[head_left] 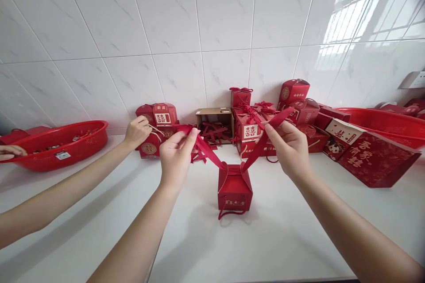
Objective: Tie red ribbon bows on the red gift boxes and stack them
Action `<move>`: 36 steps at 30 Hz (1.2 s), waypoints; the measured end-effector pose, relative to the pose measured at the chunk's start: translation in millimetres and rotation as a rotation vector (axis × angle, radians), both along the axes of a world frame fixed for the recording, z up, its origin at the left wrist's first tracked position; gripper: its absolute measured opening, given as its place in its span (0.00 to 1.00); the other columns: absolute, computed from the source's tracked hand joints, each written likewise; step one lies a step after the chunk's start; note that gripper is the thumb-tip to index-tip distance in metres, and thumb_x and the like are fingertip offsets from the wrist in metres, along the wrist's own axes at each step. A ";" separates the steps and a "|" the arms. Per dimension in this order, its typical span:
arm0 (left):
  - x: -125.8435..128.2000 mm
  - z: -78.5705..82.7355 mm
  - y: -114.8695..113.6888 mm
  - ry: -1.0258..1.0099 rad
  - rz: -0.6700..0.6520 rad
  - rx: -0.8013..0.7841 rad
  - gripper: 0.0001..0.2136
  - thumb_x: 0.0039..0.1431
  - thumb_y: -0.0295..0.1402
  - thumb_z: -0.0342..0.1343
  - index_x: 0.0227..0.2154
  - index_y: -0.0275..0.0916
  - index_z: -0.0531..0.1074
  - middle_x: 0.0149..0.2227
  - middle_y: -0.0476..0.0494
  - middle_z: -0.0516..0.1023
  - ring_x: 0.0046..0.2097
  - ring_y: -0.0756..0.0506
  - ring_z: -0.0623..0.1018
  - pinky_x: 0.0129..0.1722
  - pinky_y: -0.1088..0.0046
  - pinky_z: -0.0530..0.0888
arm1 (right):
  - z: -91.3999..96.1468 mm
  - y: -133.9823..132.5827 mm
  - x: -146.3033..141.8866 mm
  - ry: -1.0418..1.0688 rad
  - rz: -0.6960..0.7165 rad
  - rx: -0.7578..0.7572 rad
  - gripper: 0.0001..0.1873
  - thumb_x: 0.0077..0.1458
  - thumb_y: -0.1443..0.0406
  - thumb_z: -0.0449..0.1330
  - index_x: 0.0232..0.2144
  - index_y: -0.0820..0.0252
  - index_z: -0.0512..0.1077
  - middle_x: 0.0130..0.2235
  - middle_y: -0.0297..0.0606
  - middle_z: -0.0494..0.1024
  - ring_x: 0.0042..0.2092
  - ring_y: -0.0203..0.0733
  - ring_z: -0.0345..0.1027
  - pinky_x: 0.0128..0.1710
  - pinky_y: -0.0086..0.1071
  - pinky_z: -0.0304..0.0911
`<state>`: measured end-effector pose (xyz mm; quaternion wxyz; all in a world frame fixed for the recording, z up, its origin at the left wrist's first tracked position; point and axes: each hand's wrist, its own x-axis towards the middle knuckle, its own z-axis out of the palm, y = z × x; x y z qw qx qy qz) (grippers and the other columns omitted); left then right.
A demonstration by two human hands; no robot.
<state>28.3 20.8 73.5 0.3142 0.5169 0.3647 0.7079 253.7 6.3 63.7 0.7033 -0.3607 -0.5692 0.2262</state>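
Note:
A small red gift box [234, 193] stands on the white counter [265, 239] in front of me. A red ribbon [212, 155] runs from its top out to both sides in a V. My left hand [177, 154] pinches the left end of the ribbon. My right hand [289, 146] pinches the right end, which rises toward the back. Both ribbon ends are pulled taut above the box.
Another person's arm reaches from the left, its hand [137, 131] on a red box [156, 130] by the wall. An open cardboard box of ribbons [214, 124] and several red boxes [252, 126] stand behind. A red basin [56, 143] sits left, red bags [372, 154] right.

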 end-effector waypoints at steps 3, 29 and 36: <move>6.5 10.1 2.6 0.040 -0.020 0.004 0.14 0.49 0.44 0.63 0.28 0.36 0.78 0.23 0.49 0.73 0.26 0.51 0.71 0.26 0.77 0.68 | 8.7 3.9 -2.7 -0.004 0.003 0.017 0.11 0.56 0.56 0.60 0.33 0.57 0.76 0.30 0.35 0.75 0.34 0.40 0.70 0.32 0.32 0.67; 31.9 38.4 3.7 0.703 -0.286 -0.046 0.16 0.58 0.44 0.53 0.23 0.36 0.71 0.22 0.49 0.70 0.24 0.51 0.68 0.23 0.75 0.64 | 34.7 14.0 -30.3 -0.141 0.586 -0.142 0.08 0.53 0.66 0.60 0.35 0.59 0.77 0.29 0.33 0.75 0.34 0.36 0.68 0.35 0.30 0.65; 17.7 34.8 10.8 0.575 -0.587 -0.218 0.11 0.54 0.39 0.57 0.23 0.37 0.73 0.25 0.48 0.73 0.31 0.48 0.72 0.34 0.71 0.68 | 18.5 22.1 -26.5 -0.323 0.417 0.162 0.11 0.61 0.65 0.54 0.35 0.59 0.76 0.30 0.36 0.76 0.33 0.36 0.69 0.34 0.30 0.66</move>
